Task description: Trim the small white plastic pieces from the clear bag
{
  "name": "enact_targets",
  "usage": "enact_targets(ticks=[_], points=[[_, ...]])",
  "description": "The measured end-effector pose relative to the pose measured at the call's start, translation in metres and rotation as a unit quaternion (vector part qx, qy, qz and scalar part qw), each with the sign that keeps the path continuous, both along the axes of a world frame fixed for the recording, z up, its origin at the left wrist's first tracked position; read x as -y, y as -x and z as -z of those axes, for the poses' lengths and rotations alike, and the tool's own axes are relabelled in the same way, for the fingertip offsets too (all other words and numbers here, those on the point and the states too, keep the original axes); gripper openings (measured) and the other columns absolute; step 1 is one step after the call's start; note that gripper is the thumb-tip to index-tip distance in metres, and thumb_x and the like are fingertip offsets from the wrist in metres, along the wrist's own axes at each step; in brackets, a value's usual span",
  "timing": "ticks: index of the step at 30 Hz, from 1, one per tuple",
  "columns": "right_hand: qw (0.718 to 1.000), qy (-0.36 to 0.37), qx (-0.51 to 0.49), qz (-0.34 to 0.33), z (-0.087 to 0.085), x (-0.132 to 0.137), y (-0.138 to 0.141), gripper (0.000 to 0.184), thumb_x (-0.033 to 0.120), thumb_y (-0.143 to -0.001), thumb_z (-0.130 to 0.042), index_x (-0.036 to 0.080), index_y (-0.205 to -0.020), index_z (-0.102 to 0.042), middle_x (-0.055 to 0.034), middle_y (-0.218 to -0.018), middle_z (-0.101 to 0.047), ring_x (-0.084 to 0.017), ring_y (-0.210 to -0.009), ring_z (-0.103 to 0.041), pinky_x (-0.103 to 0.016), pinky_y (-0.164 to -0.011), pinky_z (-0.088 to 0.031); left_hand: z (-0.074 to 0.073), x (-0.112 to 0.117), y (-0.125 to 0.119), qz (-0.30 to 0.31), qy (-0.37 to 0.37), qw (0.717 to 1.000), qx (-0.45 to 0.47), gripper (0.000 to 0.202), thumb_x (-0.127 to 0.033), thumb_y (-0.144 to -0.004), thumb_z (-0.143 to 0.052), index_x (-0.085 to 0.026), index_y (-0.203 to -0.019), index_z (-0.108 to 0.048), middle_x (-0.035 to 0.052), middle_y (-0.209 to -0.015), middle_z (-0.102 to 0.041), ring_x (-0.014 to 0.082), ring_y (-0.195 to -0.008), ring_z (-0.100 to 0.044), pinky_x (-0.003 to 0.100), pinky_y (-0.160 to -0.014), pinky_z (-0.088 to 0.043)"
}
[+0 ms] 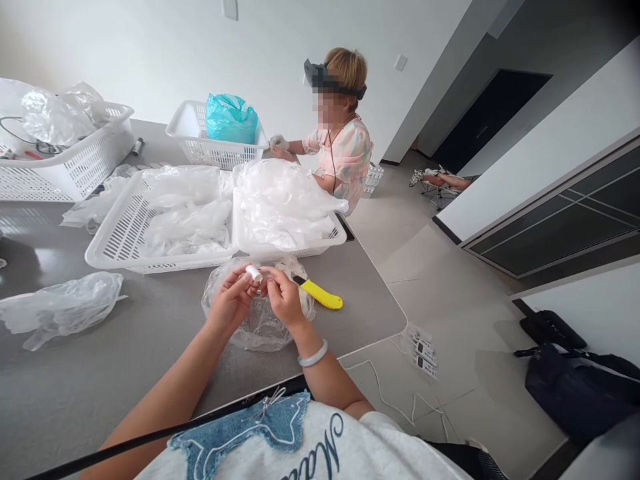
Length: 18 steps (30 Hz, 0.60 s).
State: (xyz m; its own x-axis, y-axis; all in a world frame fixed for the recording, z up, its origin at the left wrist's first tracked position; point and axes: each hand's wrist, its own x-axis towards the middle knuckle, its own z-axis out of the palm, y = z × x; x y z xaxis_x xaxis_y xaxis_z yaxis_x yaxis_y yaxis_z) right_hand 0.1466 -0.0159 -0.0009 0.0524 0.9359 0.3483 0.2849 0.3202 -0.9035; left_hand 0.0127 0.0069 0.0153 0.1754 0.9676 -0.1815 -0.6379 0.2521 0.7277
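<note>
My left hand (231,299) and my right hand (284,295) meet above a crumpled clear plastic bag (260,327) on the grey table (125,373). Both pinch a small white cylinder-shaped part (254,273), held up between the fingertips. A pale bangle (313,355) sits on my right wrist. Just right of my right hand lies a yellow-handled utility knife (320,293), blade pointing toward the bag.
Two white baskets (117,240) (240,233) full of clear plastic bags stand just beyond my hands. Another basket (75,167) stands far left, and one with a teal bag (231,119) at the back. A loose bag (60,308) lies left. A co-worker (340,147) sits at the far edge.
</note>
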Motion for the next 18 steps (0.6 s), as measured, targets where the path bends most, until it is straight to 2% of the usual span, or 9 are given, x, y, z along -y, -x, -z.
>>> enact_targets(ticks=[3, 6, 11, 14, 16, 18], points=[[0.996, -0.06, 0.06, 0.011, 0.001, 0.002, -0.002, 0.032, 0.019, -0.092, -0.034, 0.023, -0.101, -0.065, -0.0075, -0.104, -0.074, -0.016, -0.085, -0.07, -0.029, -0.076, -0.059, -0.001, -0.003, 0.003, 0.0, 0.024, 1.0, -0.002, 0.023, -0.015, -0.074, -0.081, -0.017, -0.096, -0.075, 0.0016, -0.081, -0.073, 0.0104, -0.067, -0.067, 0.019, -0.065, -0.057], [0.981, -0.107, 0.161, -0.012, 0.003, 0.002, -0.004, 0.033, 0.015, -0.092, -0.037, 0.024, -0.088, -0.068, -0.0085, -0.115, -0.073, -0.019, -0.108, -0.067, -0.035, -0.093, -0.057, 0.001, -0.004, 0.003, 0.006, 0.023, 1.0, -0.007, 0.021, -0.013, -0.076, -0.078, -0.016, -0.096, -0.073, 0.0015, -0.079, -0.072, 0.0109, -0.067, -0.068, 0.019, -0.065, -0.057], [0.963, -0.102, 0.248, -0.029, 0.003, 0.002, 0.002, 0.034, 0.009, -0.088, -0.043, 0.024, -0.087, -0.074, -0.0077, -0.122, -0.073, -0.021, -0.118, -0.062, -0.04, -0.103, -0.053, 0.008, -0.002, 0.001, -0.005, -0.001, 1.0, -0.022, 0.03, -0.019, -0.069, -0.086, -0.019, -0.095, -0.072, -0.0001, -0.078, -0.071, 0.0122, -0.067, -0.067, 0.021, -0.063, -0.054], [0.979, -0.055, 0.195, -0.034, 0.001, 0.003, 0.009, 0.034, 0.007, -0.085, -0.045, 0.026, -0.073, -0.072, -0.0044, -0.111, -0.076, -0.021, -0.127, -0.057, -0.043, -0.108, -0.05, 0.008, 0.001, 0.001, -0.015, -0.055, 0.996, -0.073, 0.036, -0.025, -0.067, -0.089, -0.023, -0.099, -0.072, -0.0001, -0.081, -0.072, 0.0146, -0.072, -0.067, 0.023, -0.063, -0.052], [0.995, -0.006, 0.091, -0.047, 0.0, 0.002, 0.01, 0.033, 0.009, -0.083, -0.046, 0.027, -0.066, -0.067, -0.0023, -0.107, -0.077, -0.02, -0.129, -0.057, -0.043, -0.108, -0.05, 0.006, 0.003, 0.001, -0.035, -0.098, 0.987, -0.12, 0.037, -0.028, -0.066, -0.089, -0.024, -0.099, -0.072, 0.001, -0.085, -0.073, 0.0163, -0.075, -0.068, 0.026, -0.067, -0.053], [0.997, 0.041, -0.048, -0.052, 0.0, 0.0, 0.008, 0.028, 0.014, -0.084, -0.045, 0.025, -0.065, -0.064, -0.0031, -0.107, -0.077, -0.021, -0.123, -0.064, -0.041, -0.102, -0.053, 0.002, 0.005, 0.002, -0.066, -0.135, 0.975, -0.164, 0.038, -0.029, -0.066, -0.09, -0.023, -0.098, -0.072, 0.0018, -0.086, -0.073, 0.0171, -0.078, -0.068, 0.027, -0.071, -0.053]])
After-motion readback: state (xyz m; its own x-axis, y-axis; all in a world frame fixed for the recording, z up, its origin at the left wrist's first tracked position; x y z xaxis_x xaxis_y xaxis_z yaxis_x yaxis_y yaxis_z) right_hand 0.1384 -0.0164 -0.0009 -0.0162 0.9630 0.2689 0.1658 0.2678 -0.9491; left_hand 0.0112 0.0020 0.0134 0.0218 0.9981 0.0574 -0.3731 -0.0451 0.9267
